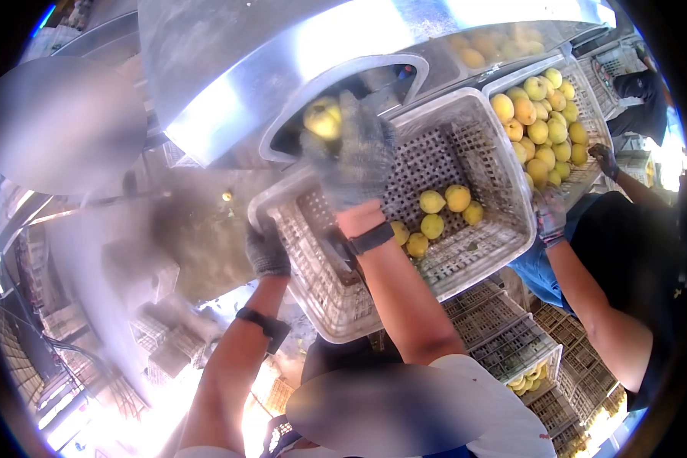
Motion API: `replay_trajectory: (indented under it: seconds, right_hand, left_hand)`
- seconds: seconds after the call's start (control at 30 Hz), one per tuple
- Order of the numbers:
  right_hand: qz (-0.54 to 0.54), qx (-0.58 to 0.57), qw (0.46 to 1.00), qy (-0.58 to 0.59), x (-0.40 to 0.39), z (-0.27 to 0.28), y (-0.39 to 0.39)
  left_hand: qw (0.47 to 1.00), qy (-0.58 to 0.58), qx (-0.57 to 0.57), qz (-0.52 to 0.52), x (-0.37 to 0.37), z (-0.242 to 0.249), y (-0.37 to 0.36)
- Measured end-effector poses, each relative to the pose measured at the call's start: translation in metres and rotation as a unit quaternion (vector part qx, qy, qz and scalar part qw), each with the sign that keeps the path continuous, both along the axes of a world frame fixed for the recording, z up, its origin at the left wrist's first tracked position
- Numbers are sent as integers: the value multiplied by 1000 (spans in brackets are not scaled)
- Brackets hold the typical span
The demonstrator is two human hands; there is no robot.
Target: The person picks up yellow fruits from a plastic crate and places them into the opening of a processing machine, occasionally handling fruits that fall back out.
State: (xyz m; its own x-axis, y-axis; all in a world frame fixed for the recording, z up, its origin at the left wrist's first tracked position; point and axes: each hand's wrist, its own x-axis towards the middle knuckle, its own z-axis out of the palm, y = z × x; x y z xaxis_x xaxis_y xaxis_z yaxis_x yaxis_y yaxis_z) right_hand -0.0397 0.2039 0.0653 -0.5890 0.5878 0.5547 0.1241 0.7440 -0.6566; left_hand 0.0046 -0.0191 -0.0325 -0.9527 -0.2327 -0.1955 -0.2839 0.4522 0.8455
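My right hand [359,153], in a grey knit glove and smeared by motion, is raised above the left part of a whitish plastic crate [481,263]. A round yellow fruit [323,118] is in its grasp, in front of the oval opening [282,137] of a metal machine. On the crate's left rim, my gloved left hand [268,249] has its fingers closed. The crate is tilted, and several yellow fruits [432,201] lie together in its lower right part.
At right stands another crate [588,91] full of yellow fruits [538,131]; a co-worker's gloved hand [549,215] is between the crates and the other hand [604,160] is by its far side. Stacked crates [504,328] stand below. A shiny metal housing [229,99] curves overhead.
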Motion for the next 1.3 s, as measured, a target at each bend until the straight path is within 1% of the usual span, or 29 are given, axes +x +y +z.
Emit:
replay_trajectory:
  seconds: [0.07, 0.1, 0.17, 0.27, 0.3, 0.37, 0.43, 0.5, 0.57, 0.6, 0.67, 0.7, 0.77, 0.8, 0.83, 0.87, 0.9, 0.97, 1.0, 1.07, 1.17, 1.2, 1.3]
  right_hand:
    - [30, 3, 999, -19, 7, 1, 4]
    - [31, 3, 999, -20, 8, -4, 5]
    - [24, 41, 999, -12, 11, -15, 6]
    - [14, 68, 998, 11, 7, -11, 6]
    - [13, 67, 998, 11, 4, -14, 5]
    - [59, -53, 997, -5, -3, -20, 6]
    - [68, -56, 996, 2, -6, -26, 9]
    - [80, -60, 995, 10, -7, -29, 10]
    - [89, -77, 991, 65, -7, -30, 11]
    - [89, -77, 991, 64, -6, -25, 12]
    - [42, 44, 995, 73, -2, -13, 14]
    - [42, 44, 995, 74, -5, -21, 13]
    - [69, -34, 992, 96, -14, -44, 10]
    - [69, -34, 992, 96, -11, -36, 12]
    - [64, -9, 995, 73, -5, -21, 14]
    - [59, 15, 997, 51, -2, -11, 16]
    - [59, 15, 997, 50, -3, -15, 15]
    - [71, -20, 995, 60, -7, -22, 13]
    - [71, -20, 995, 60, -7, -18, 14]
    - [113, -110, 987, -17, -7, -10, 16]
    - [128, -128, 983, -9, -11, -18, 18]
    - [129, -128, 983, -11, -10, -17, 20]
    - [181, -97, 978, -22, -6, -7, 32]
  left_hand:
    - [1000, 0, -2, -5, -2, -5, -5]
    - [1000, -10, -16, -11, -4, -4, -6]
    - [999, -26, -32, -15, -1, -4, -6]
    - [997, -56, -58, -10, -3, 11, 0]
    - [997, -61, -54, -6, -2, 14, 2]
    - [997, -66, -50, -7, -3, 12, 2]
    - [999, -32, 20, -2, -4, 1, -2]
    - [999, -31, 23, -3, -4, -3, -4]
    - [999, -31, 26, -2, -5, -1, -3]
    - [999, -42, 22, 4, -5, 2, -1]
    - [998, -53, 18, 10, -6, 3, -1]
    - [999, -52, 8, 5, -6, -2, -4]
    - [999, -50, -2, 0, -6, -3, -4]
    - [999, -38, 29, 4, -5, -2, -2]
    - [998, -27, 60, 7, -4, -3, -2]
    - [998, -27, 60, 7, -4, -5, -4]
    - [998, -22, 60, 4, -4, -8, -6]
    - [998, -18, 59, 0, -4, -14, -10]
    - [998, -15, 65, 1, -3, -14, -9]
    - [997, -11, 70, 2, -3, -13, -8]
    - [998, 0, 61, -5, -3, -10, -7]
    - [999, -13, 43, -3, -2, -3, -4]
    - [1000, -21, 11, -3, -2, 3, -1]
